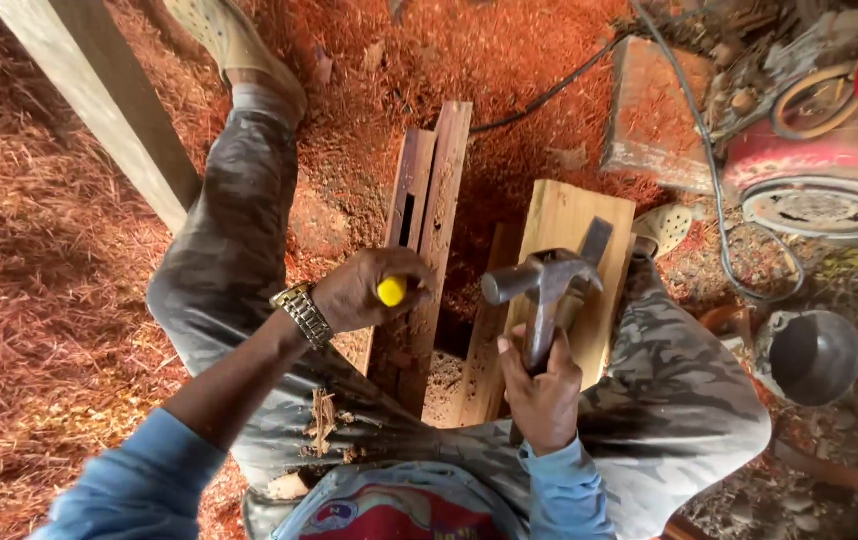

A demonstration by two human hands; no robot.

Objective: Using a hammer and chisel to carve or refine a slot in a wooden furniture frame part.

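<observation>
My left hand [364, 290] is closed around a tool with a yellow handle end [392, 291], held upright against a dark wooden beam [429, 200] that has a slot cut in it. My right hand [541, 385] grips the shaft of a steel claw hammer [539, 285], its head raised level just right of the yellow handle. The beam lies between my knees, and a lighter plank [569, 215] lies beside it under the hammer.
Red sawdust [39, 250] covers the ground on the left and far side. A pale timber post [99, 100] leans at upper left. A black cable [709, 170], a dark bowl [811, 355] and red machinery [819, 160] sit at right.
</observation>
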